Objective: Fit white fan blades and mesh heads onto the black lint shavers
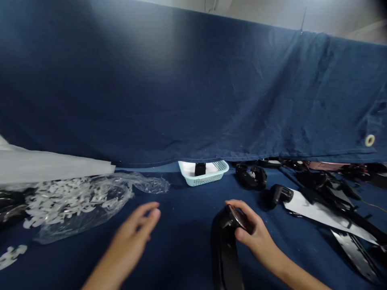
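My right hand (250, 227) is closed around the round, shiny end of a long black plastic part (226, 257), thumb on the near side and fingers over the far side. The part's lower end runs out of the bottom of the view. My left hand (136, 231) hovers over the blue cloth, slightly blurred, fingers loosely bent and apart from the thumb, with nothing visible in it. Left of it lies a clear plastic bag (111, 197) with many small white plastic pieces (69, 197).
A light-blue basket (205, 179) holding a small black item stands at the back centre. Black plastic parts (251, 176) and white sheets (323, 211) crowd the right side. A blue curtain (181, 88) hangs behind. One loose white piece (12, 255) lies lower left.
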`<state>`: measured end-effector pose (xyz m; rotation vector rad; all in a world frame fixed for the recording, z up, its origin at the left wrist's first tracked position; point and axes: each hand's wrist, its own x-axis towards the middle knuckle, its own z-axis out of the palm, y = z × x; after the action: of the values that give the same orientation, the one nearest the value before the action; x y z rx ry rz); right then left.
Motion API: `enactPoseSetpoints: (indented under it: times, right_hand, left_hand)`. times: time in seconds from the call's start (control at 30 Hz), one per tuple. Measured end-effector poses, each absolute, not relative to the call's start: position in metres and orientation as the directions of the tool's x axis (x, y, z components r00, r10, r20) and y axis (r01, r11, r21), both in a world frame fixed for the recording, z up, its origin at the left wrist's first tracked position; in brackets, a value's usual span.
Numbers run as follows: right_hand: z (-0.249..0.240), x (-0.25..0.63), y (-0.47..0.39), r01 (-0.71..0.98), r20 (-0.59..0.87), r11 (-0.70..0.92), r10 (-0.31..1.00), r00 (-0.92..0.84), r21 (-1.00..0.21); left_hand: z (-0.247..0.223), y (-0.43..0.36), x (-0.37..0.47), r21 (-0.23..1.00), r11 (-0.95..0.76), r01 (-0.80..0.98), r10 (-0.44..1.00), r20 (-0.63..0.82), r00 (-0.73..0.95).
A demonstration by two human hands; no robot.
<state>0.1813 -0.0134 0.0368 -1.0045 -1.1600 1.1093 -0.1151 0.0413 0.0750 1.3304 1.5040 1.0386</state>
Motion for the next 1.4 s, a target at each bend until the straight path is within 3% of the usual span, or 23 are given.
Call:
enactPoseSetpoints:
  times: [0.07, 0.1, 0.17, 0.23, 0.33, 0.5, 0.63, 0.83, 1.0, 1.23, 1.4]
  right_hand:
    - [0.053, 0.168, -0.013, -0.018, 0.301, 0.301, 0.953, 0.028, -0.953]
    - [0.059, 0.161, -0.013, 0.055, 0.358, 0.356, 0.934, 0.012, -0.933]
    - [0.068, 0.148, -0.015, 0.193, 0.424, 0.420, 0.905, -0.025, -0.887]
    - [0.071, 0.139, -0.017, 0.265, 0.413, 0.412, 0.909, -0.058, -0.871]
    - [0.069, 0.134, -0.019, 0.280, 0.341, 0.352, 0.936, -0.089, -0.893]
    - [0.058, 0.132, -0.016, 0.229, 0.202, 0.222, 0.973, -0.110, -0.948]
    - [0.053, 0.130, -0.015, 0.217, 0.130, 0.161, 0.980, -0.153, -0.963]
    - [0.060, 0.130, -0.013, 0.033, 0.008, 0.017, 0.966, -0.260, -0.999]
    - [0.058, 0.128, -0.011, -0.016, -0.009, -0.014, 0.962, -0.274, -1.000]
    - [0.060, 0.133, -0.005, -0.041, -0.009, -0.019, 0.972, -0.235, -0.999]
    - [0.105, 0.146, 0.006, 0.066, 0.193, 0.206, 0.967, -0.163, -0.976]
  left_hand:
    - [0.069, 0.011, -0.078, 0.933, 0.358, -0.038, 0.907, -0.338, 0.252]
    - [0.066, -0.001, -0.064, 0.851, 0.494, -0.176, 0.828, -0.399, 0.393]
    - [0.061, -0.017, -0.046, 0.636, 0.743, -0.205, 0.585, -0.469, 0.662]
    - [0.056, -0.024, -0.041, 0.546, 0.797, -0.258, 0.528, -0.425, 0.735]
    - [0.049, -0.022, -0.043, 0.649, 0.685, -0.333, 0.659, -0.357, 0.662]
    - [0.036, -0.016, -0.048, 0.806, 0.506, -0.306, 0.781, -0.278, 0.560]
    - [0.024, -0.017, -0.050, 0.823, 0.497, -0.276, 0.793, -0.301, 0.530]
    - [0.018, -0.028, -0.050, 0.765, 0.569, -0.301, 0.775, -0.376, 0.509]
    - [0.016, -0.028, -0.046, 0.822, 0.506, -0.262, 0.810, -0.349, 0.471]
    - [0.030, -0.018, -0.036, 0.802, 0.511, -0.309, 0.822, -0.351, 0.448]
    - [0.094, 0.004, -0.035, 0.867, 0.393, -0.306, 0.866, -0.238, 0.439]
